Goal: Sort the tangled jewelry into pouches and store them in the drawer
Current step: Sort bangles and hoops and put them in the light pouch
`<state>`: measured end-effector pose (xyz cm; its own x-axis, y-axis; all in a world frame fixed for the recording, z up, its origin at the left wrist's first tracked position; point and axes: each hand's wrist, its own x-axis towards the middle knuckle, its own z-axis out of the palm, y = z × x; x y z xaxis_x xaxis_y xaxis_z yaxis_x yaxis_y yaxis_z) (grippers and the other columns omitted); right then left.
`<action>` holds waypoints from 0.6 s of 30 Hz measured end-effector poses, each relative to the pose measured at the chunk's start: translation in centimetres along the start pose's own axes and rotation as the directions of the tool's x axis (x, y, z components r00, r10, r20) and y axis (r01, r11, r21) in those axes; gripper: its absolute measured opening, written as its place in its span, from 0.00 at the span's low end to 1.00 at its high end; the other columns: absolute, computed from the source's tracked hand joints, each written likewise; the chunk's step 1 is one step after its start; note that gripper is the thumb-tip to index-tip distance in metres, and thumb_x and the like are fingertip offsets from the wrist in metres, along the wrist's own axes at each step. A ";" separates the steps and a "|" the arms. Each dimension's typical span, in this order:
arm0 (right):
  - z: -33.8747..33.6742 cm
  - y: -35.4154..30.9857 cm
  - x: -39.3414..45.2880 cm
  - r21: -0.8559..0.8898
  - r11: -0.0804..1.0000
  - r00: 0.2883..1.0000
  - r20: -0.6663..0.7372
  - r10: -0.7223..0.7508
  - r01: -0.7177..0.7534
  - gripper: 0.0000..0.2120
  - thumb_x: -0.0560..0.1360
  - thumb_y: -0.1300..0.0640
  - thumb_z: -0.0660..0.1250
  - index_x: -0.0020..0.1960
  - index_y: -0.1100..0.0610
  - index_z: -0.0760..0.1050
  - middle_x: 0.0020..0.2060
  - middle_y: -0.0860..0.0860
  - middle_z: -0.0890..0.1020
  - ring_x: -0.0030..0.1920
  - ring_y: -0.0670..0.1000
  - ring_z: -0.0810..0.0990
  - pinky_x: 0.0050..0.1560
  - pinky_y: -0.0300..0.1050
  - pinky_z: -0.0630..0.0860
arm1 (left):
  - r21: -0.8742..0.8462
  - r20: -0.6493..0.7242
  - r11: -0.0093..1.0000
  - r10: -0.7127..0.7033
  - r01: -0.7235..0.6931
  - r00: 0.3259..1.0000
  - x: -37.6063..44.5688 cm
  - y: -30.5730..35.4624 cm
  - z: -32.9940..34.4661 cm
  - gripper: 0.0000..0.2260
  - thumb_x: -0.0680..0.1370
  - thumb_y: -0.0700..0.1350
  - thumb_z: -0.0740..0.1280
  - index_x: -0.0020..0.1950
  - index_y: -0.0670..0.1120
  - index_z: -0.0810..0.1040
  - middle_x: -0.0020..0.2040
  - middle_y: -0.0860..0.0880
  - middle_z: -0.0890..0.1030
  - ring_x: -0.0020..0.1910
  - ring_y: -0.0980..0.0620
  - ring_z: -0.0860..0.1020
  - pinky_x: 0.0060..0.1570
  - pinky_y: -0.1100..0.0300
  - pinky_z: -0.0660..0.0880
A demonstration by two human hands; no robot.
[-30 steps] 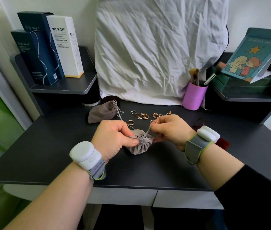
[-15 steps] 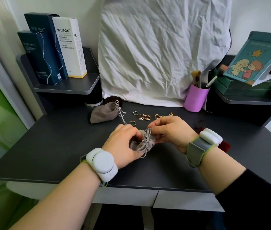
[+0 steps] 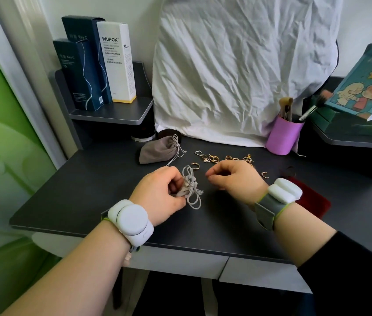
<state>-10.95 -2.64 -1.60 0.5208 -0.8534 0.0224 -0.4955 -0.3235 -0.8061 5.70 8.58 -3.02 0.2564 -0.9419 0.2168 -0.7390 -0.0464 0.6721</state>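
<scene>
My left hand (image 3: 161,194) grips a small grey drawstring pouch (image 3: 186,190), cinched shut, its cord looped loose on the desk. My right hand (image 3: 235,176) hovers just right of it, fingers curled, thumb and forefinger pinched with nothing visible between them. A second grey pouch (image 3: 157,151) lies closed at the back left. Several gold and silver earrings and rings (image 3: 212,158) are scattered behind my hands. A dark red pouch (image 3: 312,199) lies flat behind my right wrist. Two drawer fronts (image 3: 180,262) sit shut under the desk edge.
A purple cup with makeup brushes (image 3: 283,137) stands at the back right. Tall boxes (image 3: 98,65) stand on the left shelf, a picture card (image 3: 363,87) on the right shelf. A white crumpled cloth (image 3: 237,65) covers the back. A dark jar (image 3: 142,133) sits under the left shelf.
My right hand has let go of the drawstring and drawn away to the right. My left hand keeps the cinched pouch, and the cord now lies slack.
</scene>
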 end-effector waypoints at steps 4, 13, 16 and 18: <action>-0.2 0.1 0.1 -0.198 0.979 0.998 -0.028 -0.053 0.047 0.06 0.71 0.56 0.69 0.40 0.45 0.78 0.37 0.43 0.81 0.39 0.44 0.78 0.43 0.36 0.73 | 0.114 -0.039 0.991 -0.060 0.064 0.997 0.2 -0.8 -0.5 0.09 0.66 0.42 0.71 0.39 0.51 0.73 0.38 0.54 0.74 0.37 0.55 0.73 0.37 0.59 0.71; -2.5 2.1 -0.6 -0.531 0.846 0.993 -0.062 -0.104 0.056 0.17 0.76 0.56 0.63 0.65 0.53 0.73 0.69 0.46 0.70 0.71 0.50 0.64 0.70 0.41 0.58 | 0.324 -0.156 0.940 -0.061 0.109 0.986 3.0 -1.9 0.0 0.08 0.71 0.38 0.67 0.46 0.48 0.73 0.45 0.52 0.72 0.51 0.48 0.70 0.43 0.55 0.69; -3.8 3.0 -0.8 -0.570 0.822 0.995 -0.081 -0.059 0.002 0.19 0.76 0.57 0.63 0.67 0.54 0.72 0.71 0.48 0.68 0.71 0.51 0.63 0.69 0.39 0.56 | 0.325 -0.185 0.937 -0.071 0.129 0.980 3.6 -1.7 0.4 0.08 0.71 0.38 0.68 0.47 0.48 0.73 0.46 0.51 0.71 0.54 0.47 0.69 0.46 0.56 0.69; -4.5 3.6 -0.9 -0.582 0.812 0.995 -0.097 -0.018 -0.043 0.21 0.76 0.57 0.63 0.68 0.55 0.70 0.72 0.49 0.67 0.72 0.51 0.63 0.70 0.40 0.55 | 0.307 -0.183 0.946 -0.045 0.101 0.982 3.9 -1.3 0.9 0.09 0.70 0.41 0.71 0.47 0.48 0.74 0.47 0.51 0.71 0.54 0.47 0.69 0.49 0.54 0.70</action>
<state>-16.40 -4.87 -1.85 0.4594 -0.8833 0.0940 -0.8291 -0.4643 -0.3114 7.11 4.72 -3.67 0.3993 -0.8620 0.3123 -0.8648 -0.2410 0.4405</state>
